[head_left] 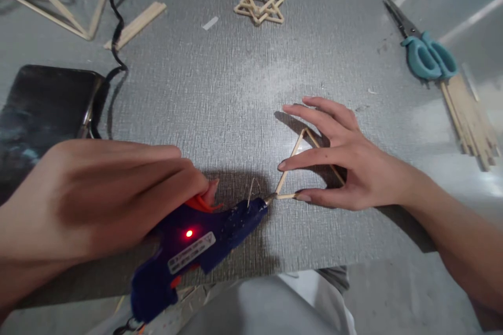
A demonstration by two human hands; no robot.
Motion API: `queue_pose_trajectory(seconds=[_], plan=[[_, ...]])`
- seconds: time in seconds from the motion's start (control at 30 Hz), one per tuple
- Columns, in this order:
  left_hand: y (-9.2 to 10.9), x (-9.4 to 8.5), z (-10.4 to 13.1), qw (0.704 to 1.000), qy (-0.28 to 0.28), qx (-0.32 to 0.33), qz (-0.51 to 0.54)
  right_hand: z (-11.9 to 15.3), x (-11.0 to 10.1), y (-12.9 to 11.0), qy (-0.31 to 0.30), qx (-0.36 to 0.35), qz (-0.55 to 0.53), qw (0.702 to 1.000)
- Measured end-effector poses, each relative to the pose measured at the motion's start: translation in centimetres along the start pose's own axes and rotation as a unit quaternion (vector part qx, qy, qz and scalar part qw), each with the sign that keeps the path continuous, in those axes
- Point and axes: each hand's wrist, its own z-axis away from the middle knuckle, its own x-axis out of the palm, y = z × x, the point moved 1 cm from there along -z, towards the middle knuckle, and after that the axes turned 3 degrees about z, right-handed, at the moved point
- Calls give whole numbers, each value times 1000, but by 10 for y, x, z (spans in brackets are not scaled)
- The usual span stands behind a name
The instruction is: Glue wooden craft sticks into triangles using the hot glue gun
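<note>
Grey, shiny stuff makes up the bench (pixel 220 110), and close to its near edge a little stick triangle (pixel 298 143) lies flat. Its top corner points away from the near edge, and its bottom stick runs nearly along that edge. The right hand (pixel 353 159) holds it lightly, thumb on the bottom stick and pointing finger on the left one, with the other fingers spread.

The left hand (pixel 129 193) is wrapped around a dark blue glue gun (pixel 220 233), by its orange trigger. The gun is long and slanted: its metal tip points right, at the triangle's left corner, and its back end sticks out past the near edge. A red light glows on its side.

Farther from the near edge sits a stick star (pixel 271 8). To the right are scissors (pixel 413 48) with blue handles, their blades pointing away from the near edge, and a bunch of flat sticks (pixel 471 115). To the left, a black cord (pixel 113 2) crosses a small stick stack (pixel 139 25). By the left hand is a flat black thing (pixel 51 104); I can't tell if it is a case.
</note>
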Motion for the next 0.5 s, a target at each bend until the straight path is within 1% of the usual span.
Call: queue_pose_trajectory(seconds=[0.1,0.27,0.4,0.5], plan=[[-1,-1,1,1000,-7,-5,0,0,0,0,3,-4,0,1000],[-3,2,3,999,-19,27,-17,0,0,0,2,-3,0,1000],[-3,5,2,999,-6,32,-18,0,0,1,5,-8,1,1000],[-3,5,2,999,-3,47,-12,0,0,0,4,-7,2,1000]])
